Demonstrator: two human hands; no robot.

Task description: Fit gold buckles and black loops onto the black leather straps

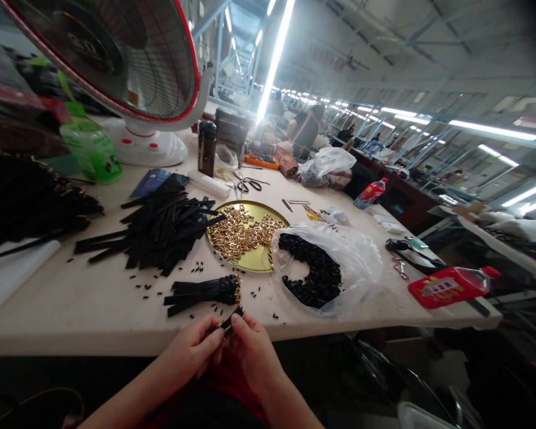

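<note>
Just past the table's front edge, my left hand [205, 342] and my right hand [251, 345] pinch a short black strap [232, 320] between them. A bit of gold shows on the strap by my left fingers; the rest is covered by my fingers. Right behind them lies a bundle of black straps [203, 294] with gold fittings at its right end. Farther back, a gold-coloured round tray [261, 262] holds many small gold metal fittings [239, 232]. To its left is a heap of loose black straps [161, 226]. On the right, a clear plastic bag [361, 256] holds small black pieces [317, 274].
A large fan [149, 146] stands at back left beside a green bottle [92, 146]. Scissors [250, 183] and a dark flask [206, 149] lie and stand behind the tray. At right are a red bottle [451, 286] lying down and another red-labelled bottle [370, 192].
</note>
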